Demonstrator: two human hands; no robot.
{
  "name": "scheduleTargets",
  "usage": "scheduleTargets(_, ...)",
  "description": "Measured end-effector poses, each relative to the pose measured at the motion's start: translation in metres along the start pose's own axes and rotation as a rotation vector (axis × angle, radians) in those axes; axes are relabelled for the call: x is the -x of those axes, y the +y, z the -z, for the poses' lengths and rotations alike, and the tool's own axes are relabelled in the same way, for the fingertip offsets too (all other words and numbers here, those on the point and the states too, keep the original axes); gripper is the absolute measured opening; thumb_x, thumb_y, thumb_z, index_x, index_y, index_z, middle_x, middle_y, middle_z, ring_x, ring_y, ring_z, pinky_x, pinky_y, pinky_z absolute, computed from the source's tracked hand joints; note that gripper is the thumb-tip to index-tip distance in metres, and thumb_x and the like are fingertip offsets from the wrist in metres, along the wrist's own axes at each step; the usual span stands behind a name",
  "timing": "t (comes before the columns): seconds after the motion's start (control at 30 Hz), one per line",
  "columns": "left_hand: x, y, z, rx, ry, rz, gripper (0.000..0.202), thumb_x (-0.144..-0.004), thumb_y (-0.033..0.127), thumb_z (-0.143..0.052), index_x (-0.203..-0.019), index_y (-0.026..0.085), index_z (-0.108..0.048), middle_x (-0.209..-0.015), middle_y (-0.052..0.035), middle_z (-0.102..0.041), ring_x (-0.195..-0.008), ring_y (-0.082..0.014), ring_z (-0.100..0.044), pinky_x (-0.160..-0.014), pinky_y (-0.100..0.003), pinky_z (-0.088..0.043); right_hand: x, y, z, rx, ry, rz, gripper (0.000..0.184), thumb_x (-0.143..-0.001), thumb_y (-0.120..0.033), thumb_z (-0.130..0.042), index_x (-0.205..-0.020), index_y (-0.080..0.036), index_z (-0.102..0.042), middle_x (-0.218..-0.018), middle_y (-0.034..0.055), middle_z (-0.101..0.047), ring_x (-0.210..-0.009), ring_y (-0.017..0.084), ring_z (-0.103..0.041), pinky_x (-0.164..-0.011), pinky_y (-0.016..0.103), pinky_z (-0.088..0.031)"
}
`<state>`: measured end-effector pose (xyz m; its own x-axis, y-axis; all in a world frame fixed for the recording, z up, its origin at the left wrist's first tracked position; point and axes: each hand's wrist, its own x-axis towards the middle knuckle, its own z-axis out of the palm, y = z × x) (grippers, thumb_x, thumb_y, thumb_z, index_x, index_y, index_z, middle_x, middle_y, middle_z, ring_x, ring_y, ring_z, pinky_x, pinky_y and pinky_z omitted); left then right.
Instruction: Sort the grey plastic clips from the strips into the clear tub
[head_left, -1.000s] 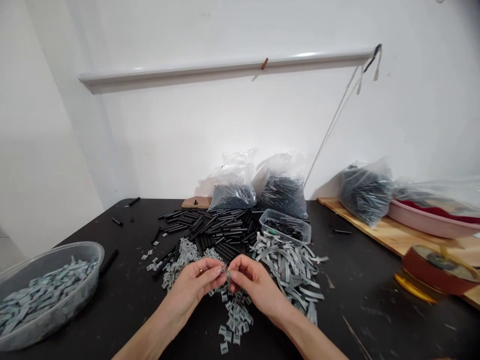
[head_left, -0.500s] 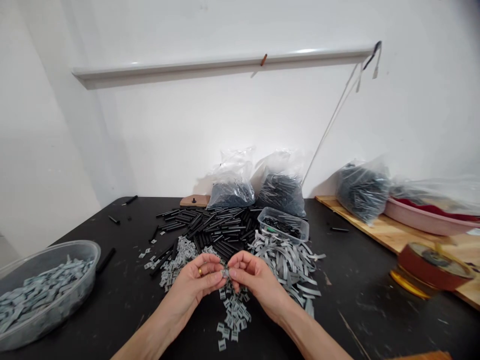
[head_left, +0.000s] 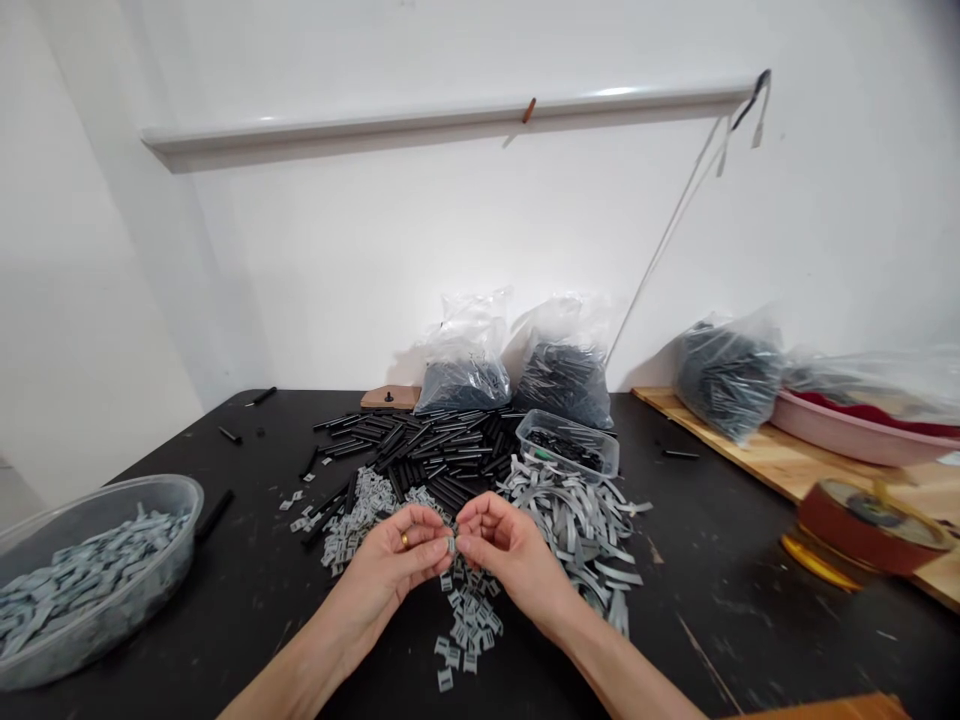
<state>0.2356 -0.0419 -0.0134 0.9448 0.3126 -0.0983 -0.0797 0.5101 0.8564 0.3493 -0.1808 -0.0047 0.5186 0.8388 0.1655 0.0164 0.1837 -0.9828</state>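
My left hand (head_left: 409, 555) and my right hand (head_left: 504, 550) meet over the middle of the table, thumbs and forefingers closed in pinches. Between the fingertips sits a small grey plastic clip (head_left: 451, 544), mostly covered by them. Below it lies a loose trail of grey clips (head_left: 472, 620). Left of my hands is a heap of small grey pieces (head_left: 367, 510). To the right spreads a pile of grey strips (head_left: 577, 520). Behind my hands many black tubes (head_left: 420, 440) lie in a heap.
A clear tub (head_left: 191, 500) of grey parts stands at left. A small clear box (head_left: 611, 460) holds dark pieces. Plastic bags (head_left: 465, 375) of black parts lean on the wall. At right are a wooden board (head_left: 675, 408), a pink basin (head_left: 847, 435) and a tape roll (head_left: 862, 530).
The hands stay together around the clip, with slight finger movement; the right fingers have shifted a little. The whole view has moved slightly.
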Motion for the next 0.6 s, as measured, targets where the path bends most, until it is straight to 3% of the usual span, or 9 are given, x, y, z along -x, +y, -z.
scheduleTargets(0.4, 0.0024, 0.0004, -0.0012, -0.010, -0.006, -0.018, 0.016, -0.072, 0.016, -0.078, -0.081, 0.016, -0.065, -0.085, -0.0013, -0.067, -0.078, -0.0105, -0.062, -0.081, -0.023, -0.050, -0.0028, 0.0031, 0.0002, -0.147, -0.011, 0.005, 0.034, -0.070, -0.027, -0.079, -0.093, -0.015, -0.056, -0.074, -0.0010, -0.058, -0.061, 0.009, -0.052, -0.057, 0.023, -0.045)
scheduleTargets(0.6, 0.0017, -0.0025, -0.0029, -0.159, 0.016, -0.064, 0.016, -0.069, 0.020, -0.079, -0.077, 0.016, -0.065, -0.080, -0.0012, -0.067, -0.072, -0.0118, -0.060, -0.072, -0.023, -0.049, -0.0036, 0.0055, 0.0015, -0.161, -0.003, -0.020, 0.041, -0.064, -0.027, -0.083, -0.093, -0.016, -0.056, -0.073, -0.0018, -0.060, -0.059, 0.009, -0.053, -0.057, 0.023, -0.046)
